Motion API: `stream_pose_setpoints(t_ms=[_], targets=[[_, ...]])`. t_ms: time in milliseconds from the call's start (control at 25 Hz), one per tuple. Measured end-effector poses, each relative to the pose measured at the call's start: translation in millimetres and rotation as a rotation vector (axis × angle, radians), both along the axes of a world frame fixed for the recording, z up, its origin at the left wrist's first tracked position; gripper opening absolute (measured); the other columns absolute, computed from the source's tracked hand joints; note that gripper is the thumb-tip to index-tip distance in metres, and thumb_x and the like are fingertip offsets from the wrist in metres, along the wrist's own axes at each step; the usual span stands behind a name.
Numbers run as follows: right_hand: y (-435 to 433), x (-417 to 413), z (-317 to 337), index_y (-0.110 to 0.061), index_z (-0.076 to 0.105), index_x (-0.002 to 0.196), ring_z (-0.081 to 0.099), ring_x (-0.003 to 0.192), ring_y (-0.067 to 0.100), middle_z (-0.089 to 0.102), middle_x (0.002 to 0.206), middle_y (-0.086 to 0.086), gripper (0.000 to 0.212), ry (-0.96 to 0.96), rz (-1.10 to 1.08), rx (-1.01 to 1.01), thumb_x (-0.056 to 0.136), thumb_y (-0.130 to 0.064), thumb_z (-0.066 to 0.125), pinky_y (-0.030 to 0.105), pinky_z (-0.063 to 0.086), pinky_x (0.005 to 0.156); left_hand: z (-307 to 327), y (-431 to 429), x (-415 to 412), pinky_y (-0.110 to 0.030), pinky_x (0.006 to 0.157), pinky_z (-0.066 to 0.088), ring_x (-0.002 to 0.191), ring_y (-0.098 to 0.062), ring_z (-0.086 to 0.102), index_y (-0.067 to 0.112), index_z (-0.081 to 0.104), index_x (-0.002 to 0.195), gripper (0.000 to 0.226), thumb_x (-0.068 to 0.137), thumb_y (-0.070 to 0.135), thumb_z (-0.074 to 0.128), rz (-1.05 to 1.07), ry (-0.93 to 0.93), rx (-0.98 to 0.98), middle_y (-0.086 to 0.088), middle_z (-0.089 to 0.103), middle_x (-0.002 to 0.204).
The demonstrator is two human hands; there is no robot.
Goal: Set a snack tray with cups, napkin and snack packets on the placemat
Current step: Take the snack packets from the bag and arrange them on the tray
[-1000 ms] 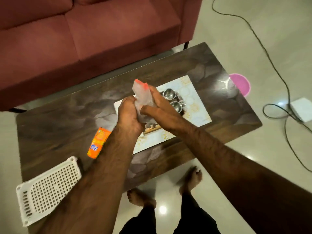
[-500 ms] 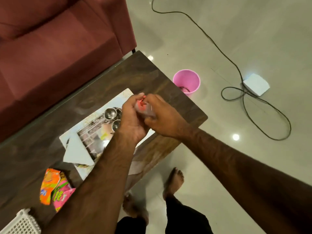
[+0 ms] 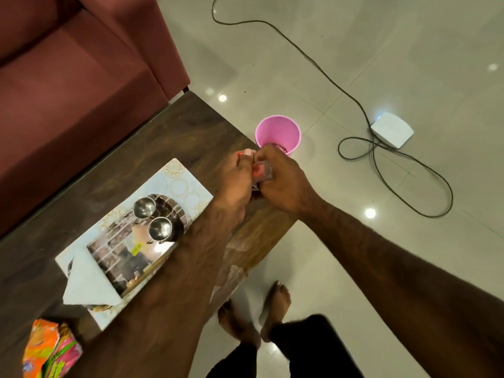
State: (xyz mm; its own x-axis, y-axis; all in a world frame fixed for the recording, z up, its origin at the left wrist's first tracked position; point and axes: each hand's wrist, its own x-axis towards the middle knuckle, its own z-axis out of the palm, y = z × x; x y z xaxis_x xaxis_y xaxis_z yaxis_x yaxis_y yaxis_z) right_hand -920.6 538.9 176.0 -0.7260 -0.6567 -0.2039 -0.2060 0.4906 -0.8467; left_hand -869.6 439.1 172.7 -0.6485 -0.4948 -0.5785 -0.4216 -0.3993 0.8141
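I observe both hands together above the far right corner of the tabletop [image 3: 196,132]. The left hand [image 3: 234,175] and right hand [image 3: 283,184] each have their fingers curled round a small crumpled wrapper [image 3: 262,171], clear with red marks. The pink bin [image 3: 278,132] stands on the floor just beyond. The tray [image 3: 131,257] lies on the placemat [image 3: 180,178], carrying two steel cups [image 3: 144,207] at its far end and a white napkin [image 3: 87,285] at its near left corner. Snack packets [image 3: 49,347] lie on the tabletop, near left.
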Motion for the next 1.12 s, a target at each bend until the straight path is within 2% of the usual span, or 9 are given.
stream_pose_setpoints(t_ms=[120,280,400,480,600,720,920,1040,1120], targets=[[2,-18,-19,-0.021,0.038,0.152,0.062,0.127,0.027,0.054,0.144,0.008,0.072,-0.149,-0.125,-0.062,0.092,-0.003,0.073,0.051,0.063,0.095,-19,3,-26,-0.046,0.084,0.063,0.108,-0.027,0.069,0.016,0.062,0.125,0.030,0.107,0.027,0.041,-0.047,-0.030,-0.101,-0.011,0.069,0.120],[3,-66,-54,-0.018,0.056,0.145,0.060,0.130,0.026,0.058,0.145,0.006,0.048,-0.057,-0.204,-0.029,0.098,-0.018,0.069,0.047,0.056,0.108,-52,12,-78,-0.036,0.086,0.063,0.105,-0.022,0.068,0.012,0.057,0.134,0.032,0.106,0.017,0.042,-0.046,-0.034,-0.129,-0.013,0.066,0.124],[9,-127,-90,-0.022,0.061,0.142,0.064,0.125,0.025,0.063,0.140,0.002,0.044,-0.071,-0.225,0.031,0.099,-0.024,0.068,0.046,0.058,0.104,-86,18,-138,-0.018,0.067,0.061,0.104,-0.018,0.066,0.012,0.048,0.141,0.036,0.105,0.015,0.048,-0.005,-0.054,-0.122,-0.012,0.062,0.130],[15,-165,-113,-0.021,0.064,0.138,0.067,0.120,0.026,0.067,0.132,0.002,0.042,-0.077,-0.220,0.034,0.097,-0.021,0.070,0.046,0.061,0.097,-109,22,-175,-0.022,0.066,0.063,0.113,-0.023,0.065,0.014,0.047,0.142,0.040,0.103,0.018,0.053,-0.004,-0.093,-0.091,-0.012,0.059,0.137],[15,-227,-153,-0.024,0.064,0.139,0.065,0.121,0.028,0.066,0.133,0.004,0.043,-0.004,-0.154,0.113,0.097,-0.019,0.069,0.039,0.058,0.098,-147,21,-233,-0.038,0.086,0.063,0.117,-0.025,0.065,0.018,0.052,0.139,0.037,0.102,0.023,0.055,0.007,-0.120,-0.019,-0.009,0.060,0.137],[4,-278,-198,-0.030,0.056,0.146,0.062,0.123,0.033,0.060,0.136,0.009,0.056,0.033,-0.103,0.240,0.093,-0.019,0.070,0.048,0.057,0.097,-184,5,-281,-0.045,0.095,0.060,0.114,-0.024,0.065,0.021,0.053,0.139,0.042,0.098,0.020,0.060,0.035,-0.146,0.024,-0.005,0.061,0.131],[-24,-329,-262,-0.029,0.046,0.154,0.064,0.121,0.036,0.053,0.140,0.012,0.067,0.065,-0.039,0.346,0.092,-0.022,0.071,0.045,0.058,0.097,-233,-25,-323,-0.036,0.074,0.064,0.099,-0.017,0.062,0.030,0.043,0.148,0.056,0.096,0.017,0.060,0.061,-0.231,0.049,-0.003,0.054,0.129],[-45,-356,-295,-0.027,0.043,0.157,0.063,0.122,0.040,0.050,0.142,0.016,0.070,0.083,-0.021,0.376,0.091,-0.023,0.068,0.046,0.057,0.098,-262,-44,-340,-0.040,0.088,0.059,0.112,-0.024,0.057,0.028,0.041,0.150,0.054,0.099,0.021,0.056,0.053,-0.294,-0.005,-0.007,0.050,0.146],[-57,-370,-320,-0.026,0.031,0.164,0.058,0.130,0.043,0.043,0.152,0.019,0.084,0.032,0.053,0.423,0.090,-0.019,0.070,0.050,0.054,0.105,-280,-53,-349,-0.037,0.088,0.056,0.110,-0.022,0.055,0.027,0.039,0.152,0.052,0.102,0.021,0.051,0.023,-0.323,-0.046,-0.007,0.049,0.150]])
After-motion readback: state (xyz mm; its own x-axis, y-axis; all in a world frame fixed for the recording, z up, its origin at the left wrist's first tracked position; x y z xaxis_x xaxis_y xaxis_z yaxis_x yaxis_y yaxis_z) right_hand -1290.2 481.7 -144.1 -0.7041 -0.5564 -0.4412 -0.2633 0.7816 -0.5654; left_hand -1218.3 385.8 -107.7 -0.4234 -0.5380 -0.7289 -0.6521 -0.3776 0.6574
